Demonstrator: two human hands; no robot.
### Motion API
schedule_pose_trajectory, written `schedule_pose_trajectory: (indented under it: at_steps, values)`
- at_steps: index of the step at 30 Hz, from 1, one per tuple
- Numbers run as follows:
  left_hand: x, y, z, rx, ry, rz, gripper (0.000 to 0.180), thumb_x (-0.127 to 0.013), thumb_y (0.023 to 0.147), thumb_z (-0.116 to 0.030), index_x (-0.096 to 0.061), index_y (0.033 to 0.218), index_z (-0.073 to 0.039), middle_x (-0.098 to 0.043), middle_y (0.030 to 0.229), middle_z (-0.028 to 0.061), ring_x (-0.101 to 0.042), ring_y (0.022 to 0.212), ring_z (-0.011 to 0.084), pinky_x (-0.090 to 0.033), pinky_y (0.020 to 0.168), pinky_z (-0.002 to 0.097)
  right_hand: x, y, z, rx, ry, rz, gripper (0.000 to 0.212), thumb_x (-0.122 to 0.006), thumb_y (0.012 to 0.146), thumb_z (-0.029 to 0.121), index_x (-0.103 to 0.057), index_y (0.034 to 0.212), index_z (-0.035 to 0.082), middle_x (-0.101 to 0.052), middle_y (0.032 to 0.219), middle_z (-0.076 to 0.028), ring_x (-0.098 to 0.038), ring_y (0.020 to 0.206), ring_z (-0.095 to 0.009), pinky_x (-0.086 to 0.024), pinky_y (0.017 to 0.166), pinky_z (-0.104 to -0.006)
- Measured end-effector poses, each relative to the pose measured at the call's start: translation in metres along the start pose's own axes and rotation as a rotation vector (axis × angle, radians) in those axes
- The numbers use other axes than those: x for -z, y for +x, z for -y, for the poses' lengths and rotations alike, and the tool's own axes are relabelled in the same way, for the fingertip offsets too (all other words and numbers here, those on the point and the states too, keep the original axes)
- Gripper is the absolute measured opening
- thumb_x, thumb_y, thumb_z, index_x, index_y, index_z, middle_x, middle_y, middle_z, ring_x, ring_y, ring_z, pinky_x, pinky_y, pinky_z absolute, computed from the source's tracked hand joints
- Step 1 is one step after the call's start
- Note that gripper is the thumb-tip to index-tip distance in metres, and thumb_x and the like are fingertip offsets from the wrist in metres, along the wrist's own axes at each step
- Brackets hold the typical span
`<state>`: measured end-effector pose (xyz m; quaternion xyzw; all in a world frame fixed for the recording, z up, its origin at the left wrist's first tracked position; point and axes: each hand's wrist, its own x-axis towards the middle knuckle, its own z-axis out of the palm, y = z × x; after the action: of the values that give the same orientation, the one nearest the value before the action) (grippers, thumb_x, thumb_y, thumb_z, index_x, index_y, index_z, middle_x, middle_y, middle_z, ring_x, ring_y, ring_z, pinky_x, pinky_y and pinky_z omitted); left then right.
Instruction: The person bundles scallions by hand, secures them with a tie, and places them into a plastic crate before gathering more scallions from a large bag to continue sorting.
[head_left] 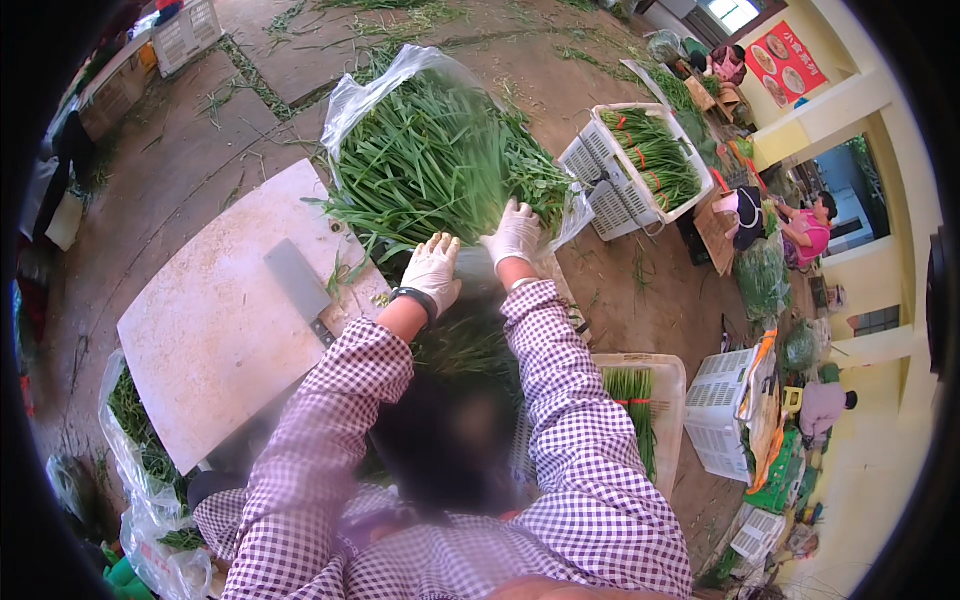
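Observation:
A large heap of long green garlic chives (420, 160) lies ahead of me in a clear plastic bag (350, 105). My right hand (515, 236), in a whitish glove, is at the near right of the heap, its thumb and fingers around pale stems; the leaves just beyond are blurred. Beside it, my left hand (433, 272), also gloved and wearing a dark wristband, lies open with fingers stretched at the heap's near edge. On the pale board (225, 300) to my left rests a cleaver (298, 280) with a dark handle.
Right of the heap stands a white crate (597, 195) of chives bundled with orange bands. Nearer is another crate (675, 385) with bundled greens. Bagged greens (130, 415) lie at lower left. Several people work along the right wall. Loose leaves litter the brown floor (640, 300).

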<state>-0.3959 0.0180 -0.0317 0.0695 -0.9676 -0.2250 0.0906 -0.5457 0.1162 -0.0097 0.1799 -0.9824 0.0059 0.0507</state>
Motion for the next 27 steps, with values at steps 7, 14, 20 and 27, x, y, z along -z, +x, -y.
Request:
schedule_pose_trajectory:
  at_steps: [7, 14, 20, 27]
  values:
    - [-0.031, 0.01, 0.013, 0.025, -0.03, 0.408, 0.05, -0.062, 0.075, -0.02, -0.057, 0.123, -0.008, -0.063, 0.107, 0.0194, -0.059, 0.102, 0.0345, -0.047, 0.089, 0.0411, -0.007, 0.007, 0.005, 0.001, 0.101, 0.102, 0.083, -0.085, 0.061, 0.03, -0.04, 0.126, 0.004, -0.053, 0.116, -0.019, -0.056, 0.107, -0.033, -0.048, 0.091, -0.0402]
    - [-0.05, 0.015, 0.037, 0.166, -0.388, 0.511, 0.044, -0.061, 0.08, -0.028, -0.061, 0.118, -0.004, -0.063, 0.112, 0.0195, -0.059, 0.105, 0.0344, -0.047, 0.091, 0.0368, -0.021, 0.018, 0.009, 0.035, 0.041, 0.11, 0.056, -0.078, 0.068, 0.021, -0.049, 0.112, 0.004, -0.057, 0.113, -0.016, -0.058, 0.105, -0.031, -0.051, 0.087, -0.0394]
    - [-0.058, 0.019, 0.055, 0.447, -1.2, 0.198, 0.057, -0.063, 0.088, -0.041, -0.054, 0.125, 0.002, -0.065, 0.112, 0.0132, -0.06, 0.104, 0.0229, -0.046, 0.092, 0.0341, -0.006, 0.018, 0.017, 0.041, 0.077, 0.132, 0.036, -0.069, 0.077, 0.015, -0.052, 0.107, 0.005, -0.061, 0.104, -0.015, -0.062, 0.097, -0.032, -0.052, 0.083, -0.041]
    - [-0.011, 0.049, 0.017, 0.88, -1.599, 0.008, 0.097, -0.078, 0.074, -0.041, -0.028, 0.135, 0.015, -0.056, 0.12, 0.0238, -0.061, 0.101, 0.0286, -0.051, 0.084, 0.0417, -0.045, -0.045, 0.041, 0.32, -0.227, -0.071, 0.018, -0.056, 0.084, 0.019, -0.054, 0.097, 0.006, -0.06, 0.09, -0.01, -0.062, 0.083, -0.021, -0.053, 0.067, -0.032]
